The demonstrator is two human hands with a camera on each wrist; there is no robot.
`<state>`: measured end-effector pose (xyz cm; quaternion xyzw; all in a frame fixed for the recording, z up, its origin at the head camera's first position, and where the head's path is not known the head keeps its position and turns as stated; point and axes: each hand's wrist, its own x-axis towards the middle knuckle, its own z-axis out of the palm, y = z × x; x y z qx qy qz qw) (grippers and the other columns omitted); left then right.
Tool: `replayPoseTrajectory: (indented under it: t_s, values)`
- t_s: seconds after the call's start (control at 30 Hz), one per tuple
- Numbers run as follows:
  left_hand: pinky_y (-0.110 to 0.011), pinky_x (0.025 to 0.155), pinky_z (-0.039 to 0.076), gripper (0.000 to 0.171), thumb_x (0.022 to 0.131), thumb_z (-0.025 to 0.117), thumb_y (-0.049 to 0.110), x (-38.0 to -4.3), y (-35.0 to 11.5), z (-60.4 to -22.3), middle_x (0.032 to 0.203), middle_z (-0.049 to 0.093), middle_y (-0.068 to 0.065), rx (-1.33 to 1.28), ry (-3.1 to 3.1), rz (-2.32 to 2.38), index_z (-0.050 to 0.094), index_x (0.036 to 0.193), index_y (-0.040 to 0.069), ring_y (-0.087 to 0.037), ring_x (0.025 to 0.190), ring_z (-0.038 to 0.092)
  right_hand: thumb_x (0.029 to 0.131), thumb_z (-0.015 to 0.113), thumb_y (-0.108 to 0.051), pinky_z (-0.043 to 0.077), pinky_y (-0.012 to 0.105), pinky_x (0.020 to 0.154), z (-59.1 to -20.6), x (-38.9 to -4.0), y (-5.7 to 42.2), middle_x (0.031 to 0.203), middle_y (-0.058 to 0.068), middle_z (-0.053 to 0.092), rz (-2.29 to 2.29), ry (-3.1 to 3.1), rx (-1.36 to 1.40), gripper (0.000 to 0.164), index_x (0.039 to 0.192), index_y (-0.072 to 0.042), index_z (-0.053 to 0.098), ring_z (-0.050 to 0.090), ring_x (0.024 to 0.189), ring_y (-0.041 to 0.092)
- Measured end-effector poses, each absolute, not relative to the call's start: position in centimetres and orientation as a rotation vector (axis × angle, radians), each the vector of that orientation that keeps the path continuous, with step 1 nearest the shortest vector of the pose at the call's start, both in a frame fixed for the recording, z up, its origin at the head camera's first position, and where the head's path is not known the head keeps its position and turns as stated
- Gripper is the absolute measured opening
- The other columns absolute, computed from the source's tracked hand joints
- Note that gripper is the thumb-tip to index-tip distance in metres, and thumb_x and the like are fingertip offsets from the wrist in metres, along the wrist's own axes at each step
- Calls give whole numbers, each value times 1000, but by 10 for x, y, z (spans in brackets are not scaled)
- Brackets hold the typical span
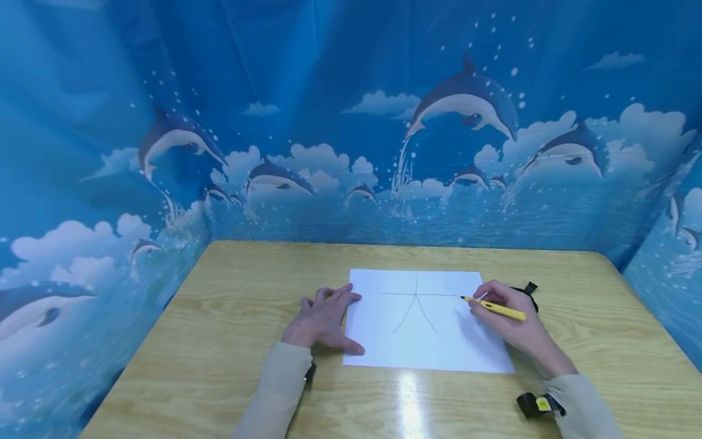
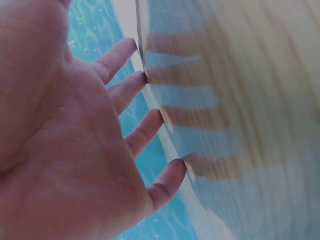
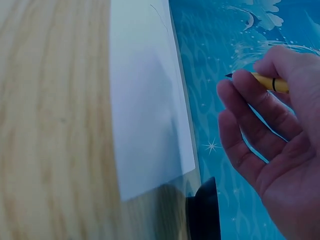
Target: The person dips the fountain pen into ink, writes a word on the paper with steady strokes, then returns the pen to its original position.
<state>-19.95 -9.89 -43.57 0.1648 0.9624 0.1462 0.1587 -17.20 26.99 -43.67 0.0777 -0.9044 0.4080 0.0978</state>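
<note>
A white sheet of paper (image 1: 378,347) lies on the table with thin dark lines drawn on it: a short upright stroke, a long horizontal one crossing it, and two slanted strokes spreading downward. At the sheet's left edge, my left hand (image 1: 323,320) rests with fingers spread, thumb and index on the paper. Its fingertips (image 2: 172,172) touch the surface in the left wrist view. My right hand (image 1: 510,317) pinches a yellow pen (image 1: 501,310) with a dark tip. That tip appears by the right end of the horizontal line; in the right wrist view the pen (image 3: 265,80) looks raised off the paper.
The light wooden table (image 1: 247,305) reaches back to a blue curtain (image 1: 329,73) printed with dolphins and clouds, which also hangs at both sides. A black device (image 1: 531,405) with a yellow label is strapped at the right wrist.
</note>
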Motion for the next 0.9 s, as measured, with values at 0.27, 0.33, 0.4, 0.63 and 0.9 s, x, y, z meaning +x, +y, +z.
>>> replayPoseTrajectory:
  t_s: [0.27,0.33,0.4,0.63,0.9]
  values:
    - [-76,112,24,107,66,86,69,-199,-98,-434,171,24,1,465,2747,415,41,155,31,-40,151,26,94,75,-17,50,18,61,-439,-167,283,88,2,76,1166,-2596,268,8,99,-12,70,62,72,0]
    - [-75,112,25,107,66,86,69,-199,-98,-435,171,25,1,467,2749,412,41,155,31,-40,151,26,96,73,-17,51,16,64,-440,-165,287,92,4,77,1151,-2587,274,9,103,-12,71,64,75,-3]
    - [-75,111,26,107,66,86,69,-199,-99,-435,171,25,1,469,2750,413,41,155,31,-40,150,27,97,71,-18,51,13,68,-439,-163,291,98,6,78,1150,-2592,272,14,111,-12,72,65,80,-7]
    - [-76,111,25,106,66,86,68,-198,-100,-435,171,26,0,471,2751,416,42,155,30,-41,150,27,104,58,-14,57,19,69,-432,-156,304,115,21,75,1221,-2626,208,28,130,-4,64,69,91,-8]
    - [-76,112,24,107,66,85,69,-199,-100,-436,171,24,1,482,2751,421,41,155,31,-40,151,26,97,68,-10,45,4,75,-434,-153,319,90,-24,71,1127,-2561,173,12,109,-7,66,61,84,-17]
